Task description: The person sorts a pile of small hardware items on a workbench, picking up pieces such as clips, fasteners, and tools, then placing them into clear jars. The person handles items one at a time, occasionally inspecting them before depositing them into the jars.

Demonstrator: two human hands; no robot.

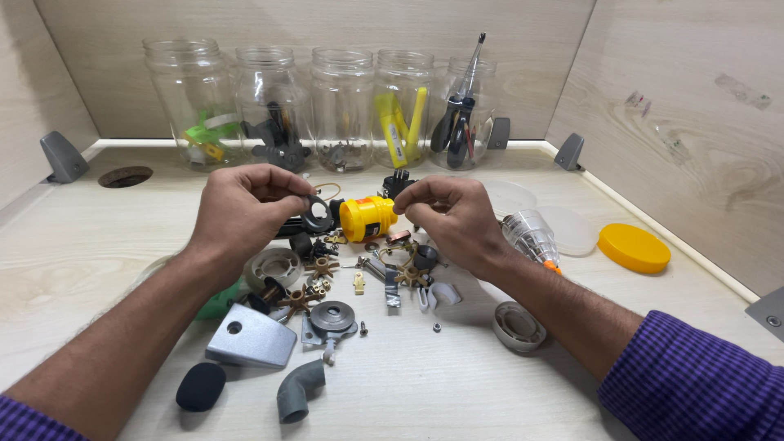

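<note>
- Currently: left hand (245, 208) pinching dark ring part (314, 214); right hand (449, 214) closed on something tiny, unidentifiable, above cluttered worktop (457, 392).
- Likely risk: dropped piece lost among loose small parts (359, 282) below.

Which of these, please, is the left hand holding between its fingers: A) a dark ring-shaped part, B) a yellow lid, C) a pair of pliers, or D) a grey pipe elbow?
A: the left hand pinches a dark ring-shaped part at its fingertips, while the yellow lid lies off to the right, the grey pipe elbow lies on the table, and the pliers stand in a jar.
</note>
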